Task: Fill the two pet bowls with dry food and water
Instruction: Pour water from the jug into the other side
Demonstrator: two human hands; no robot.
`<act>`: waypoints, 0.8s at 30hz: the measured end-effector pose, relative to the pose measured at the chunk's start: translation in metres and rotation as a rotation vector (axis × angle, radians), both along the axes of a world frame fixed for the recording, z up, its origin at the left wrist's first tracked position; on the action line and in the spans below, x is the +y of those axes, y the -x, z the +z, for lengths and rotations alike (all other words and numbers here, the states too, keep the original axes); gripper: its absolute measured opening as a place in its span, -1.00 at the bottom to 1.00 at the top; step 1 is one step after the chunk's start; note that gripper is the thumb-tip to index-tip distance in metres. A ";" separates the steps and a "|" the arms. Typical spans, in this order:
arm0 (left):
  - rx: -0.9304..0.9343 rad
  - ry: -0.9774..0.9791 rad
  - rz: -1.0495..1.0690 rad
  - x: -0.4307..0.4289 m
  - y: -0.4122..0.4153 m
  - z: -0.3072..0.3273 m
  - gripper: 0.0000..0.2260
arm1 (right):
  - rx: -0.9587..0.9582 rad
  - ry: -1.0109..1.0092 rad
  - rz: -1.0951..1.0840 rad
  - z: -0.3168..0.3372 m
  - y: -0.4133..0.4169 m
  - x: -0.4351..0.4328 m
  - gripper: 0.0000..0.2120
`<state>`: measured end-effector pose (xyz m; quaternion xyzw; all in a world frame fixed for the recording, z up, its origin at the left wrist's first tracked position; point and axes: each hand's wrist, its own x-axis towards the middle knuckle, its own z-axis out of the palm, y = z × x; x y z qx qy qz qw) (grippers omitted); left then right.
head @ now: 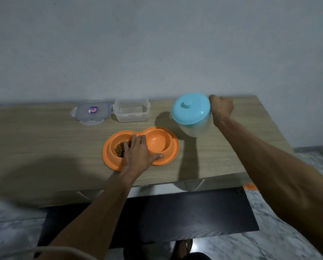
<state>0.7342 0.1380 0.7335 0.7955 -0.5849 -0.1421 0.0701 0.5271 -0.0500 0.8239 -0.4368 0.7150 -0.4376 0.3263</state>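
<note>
L hand: left hand [138, 152] lies flat, palm down, fingers spread, on the near rim and middle of the double pet bowl [141, 148]; fingertips reach over the kibble side, thumb points toward the other basin. Pressing down, not curled round anything.
R hand: right hand [221, 107] closed in a fist on the far-right side of the jug [192, 114], presumably on its handle (handle itself hidden by the fist).
Jug: clear body, turquoise lid w/ round knob; lifted and tilted, lid face turned toward the camera, base toward the table. Sits between the two hands, just beyond and right of the bowl's right basin. Can't tell how much water is in it.
Bowl axis: orange, figure-eight shape, long axis runs left-right, right end angled slightly away from the person.
Bowl contents: left basin has a heap of brown kibble [120, 148], partly under the L fingers; right basin [157, 141] looks dry.
Beyond L hand: clear food box [131, 112], open, looks empty; its lid [91, 112] lies flat just left of it, sticker on top.
Surface: light wood-grain table [44, 139]; dark panel below its near edge.
Room: plain pale wall [157, 44] behind; marbled floor [280, 243].
</note>
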 end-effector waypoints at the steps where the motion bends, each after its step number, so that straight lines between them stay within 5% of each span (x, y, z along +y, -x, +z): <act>1: 0.000 -0.001 0.000 0.000 0.000 0.000 -0.03 | 0.020 0.012 0.007 0.001 -0.002 0.003 -0.69; 24: 0.039 0.004 -0.008 0.000 -0.002 -0.001 -0.03 | 0.479 0.093 0.124 0.021 -0.017 0.052 -0.71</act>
